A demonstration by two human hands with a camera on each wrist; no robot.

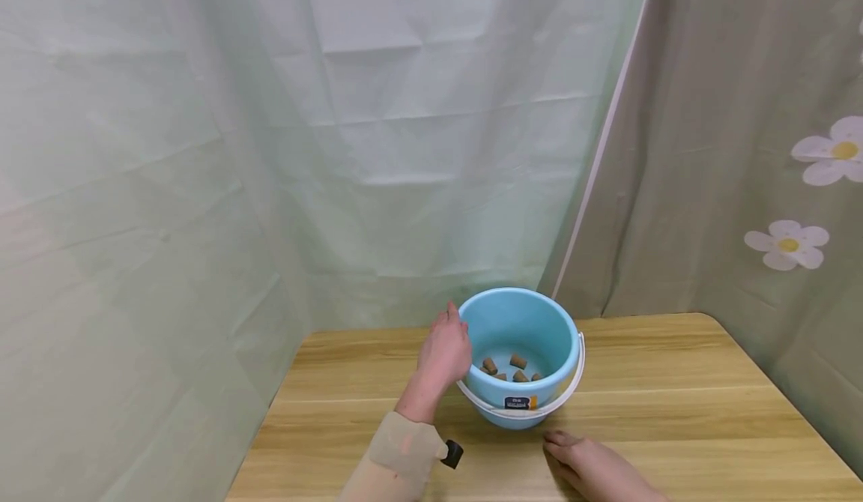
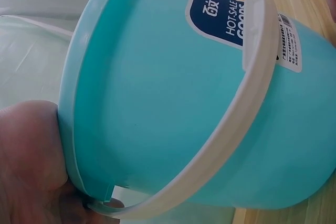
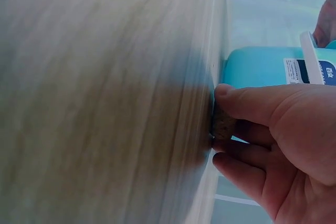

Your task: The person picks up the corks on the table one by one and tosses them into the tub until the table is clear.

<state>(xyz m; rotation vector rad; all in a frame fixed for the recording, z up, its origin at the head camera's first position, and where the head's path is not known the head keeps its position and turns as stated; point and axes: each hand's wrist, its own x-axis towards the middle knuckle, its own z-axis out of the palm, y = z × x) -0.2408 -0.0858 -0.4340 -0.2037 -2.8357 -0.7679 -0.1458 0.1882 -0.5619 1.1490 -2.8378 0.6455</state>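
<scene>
A light blue bucket (image 1: pixel 519 322) with a white handle (image 2: pixel 210 161) stands upright on the table, and several brown corks (image 1: pixel 518 362) lie on its bottom. At its left side my left hand (image 1: pixel 446 348) grips the rim, thumb against the edge and fingers by the handle's end in the left wrist view. In front of the bucket, my right hand (image 1: pixel 593 463) is down at the tabletop. The right wrist view shows it pinching a cork (image 3: pixel 224 123) between thumb and fingers, at the table surface. The fingers partly hide that cork.
The wood-grain table (image 1: pixel 674 382) has rounded corners. Pale curtains (image 1: pixel 418 150) hang behind it and at the left, and a grey-brown curtain with white flowers (image 1: pixel 787 245) hangs at the right. The bucket's front bears a dark label (image 2: pixel 218 17).
</scene>
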